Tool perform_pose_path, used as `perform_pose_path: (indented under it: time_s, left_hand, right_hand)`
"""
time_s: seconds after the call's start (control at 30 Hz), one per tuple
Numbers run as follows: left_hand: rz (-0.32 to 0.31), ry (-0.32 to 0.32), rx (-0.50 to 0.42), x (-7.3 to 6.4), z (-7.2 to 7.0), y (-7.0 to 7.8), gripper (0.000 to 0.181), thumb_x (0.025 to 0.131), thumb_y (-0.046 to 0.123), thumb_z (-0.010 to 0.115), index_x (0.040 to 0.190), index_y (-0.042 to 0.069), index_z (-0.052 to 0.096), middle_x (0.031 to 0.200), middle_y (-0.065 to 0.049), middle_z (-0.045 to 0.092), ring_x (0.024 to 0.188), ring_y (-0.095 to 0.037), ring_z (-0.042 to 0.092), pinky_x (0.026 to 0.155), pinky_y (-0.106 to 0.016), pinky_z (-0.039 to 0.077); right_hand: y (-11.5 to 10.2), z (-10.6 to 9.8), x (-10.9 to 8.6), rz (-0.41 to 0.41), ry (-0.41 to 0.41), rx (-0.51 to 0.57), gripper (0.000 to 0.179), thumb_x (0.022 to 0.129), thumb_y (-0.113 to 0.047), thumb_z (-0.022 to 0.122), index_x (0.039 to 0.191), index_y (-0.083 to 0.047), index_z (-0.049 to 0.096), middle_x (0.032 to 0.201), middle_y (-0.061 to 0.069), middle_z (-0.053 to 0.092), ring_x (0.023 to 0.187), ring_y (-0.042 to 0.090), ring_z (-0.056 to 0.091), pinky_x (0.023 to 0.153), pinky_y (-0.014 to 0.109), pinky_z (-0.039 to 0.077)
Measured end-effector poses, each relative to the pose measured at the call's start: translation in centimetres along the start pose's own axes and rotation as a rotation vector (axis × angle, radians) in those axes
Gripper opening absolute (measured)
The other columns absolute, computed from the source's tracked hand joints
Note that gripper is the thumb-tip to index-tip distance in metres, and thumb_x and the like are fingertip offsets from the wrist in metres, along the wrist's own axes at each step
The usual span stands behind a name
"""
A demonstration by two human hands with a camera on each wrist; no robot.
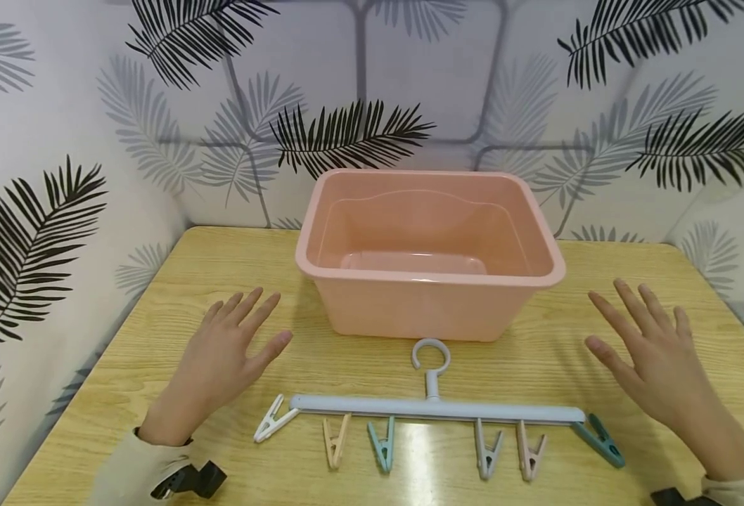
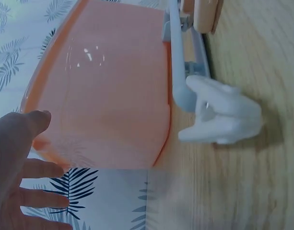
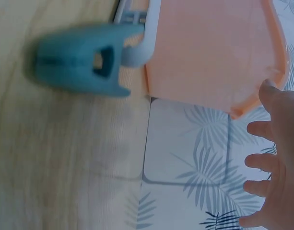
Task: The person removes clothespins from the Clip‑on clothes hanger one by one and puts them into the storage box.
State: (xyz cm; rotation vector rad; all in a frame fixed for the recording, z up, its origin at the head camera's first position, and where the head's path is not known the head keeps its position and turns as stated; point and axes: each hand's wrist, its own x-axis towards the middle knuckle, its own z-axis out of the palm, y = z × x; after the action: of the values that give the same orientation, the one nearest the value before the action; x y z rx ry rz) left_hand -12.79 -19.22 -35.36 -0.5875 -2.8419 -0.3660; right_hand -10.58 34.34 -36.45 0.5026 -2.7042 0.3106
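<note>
Pale blue-grey hanger [image 1: 378, 405]: lies across the lower middle of the frame on the wood-grain table [image 1: 157, 295], between both hands and a little lower in the picture.
Bar's long axis: runs left to right, nearly level, dipping slightly toward the right end.
Hook [image 1: 431, 342]: rises from mid-bar toward the frame's centre, just below the pink bin [image 1: 422, 309].
Clips on the bar: from left to right, white clip [image 1: 267, 429], yellow clip [image 1: 334, 450], light teal clip [image 1: 384, 450], grey clip [image 1: 488, 460], pinkish clip [image 1: 528, 460], dark teal clip [image 1: 605, 444]; splay outward at the two ends, point toward the bottom edge in between.
Left hand [image 1: 223, 358]: spreads at left of the frame, fingers straight and slightly parted, gripping nothing; nearest the white clip.
Right hand [image 1: 657, 376]: spreads likewise at right, gripping nothing; nearest the dark teal clip.
Reach to the bar: judged the relation that matters; slants down and inward from each hand to the bar end on its own side. Looks almost even, perhaps a shade shorter on the left, too close to call firmly.
Bin's place: stands upright above the hanger at centre, long side roughly parallel to the bar, apart from both hands.
Leaf-print backdrop [image 1: 422, 84]: fills the top of the frame.
</note>
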Motion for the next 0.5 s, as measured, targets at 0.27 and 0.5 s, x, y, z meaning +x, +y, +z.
perform_pose_path:
  time_s: [0.27,0.5]
  left_hand:
    - [0.109,-0.026,-0.033,-0.9,1.7,1.3,0.051,0.098,0.040,0.055,0.132,0.002,0.057,0.136,-0.022,0.052,0.123,-0.043,0.049,0.099,-0.055,0.041]
    - [0.220,-0.018,-0.043,-1.4,3.2,2.4,0.044,0.096,0.036,0.059,0.122,0.001,0.064,0.127,-0.019,0.060,0.117,-0.039,0.056,0.096,-0.050,0.045]
  right_hand:
    - [-2.1,0.9,-0.3,-0.104,0.018,0.107,0.059,0.092,-0.029,0.066,0.142,-0.007,0.045,0.140,0.025,0.044,0.132,0.049,0.033,0.104,0.068,0.019]
    - [-3.4,2.0,-0.6,-0.201,-0.016,0.097,0.051,0.085,-0.026,0.074,0.127,-0.002,0.057,0.122,0.020,0.058,0.111,0.045,0.053,0.086,0.061,0.042]
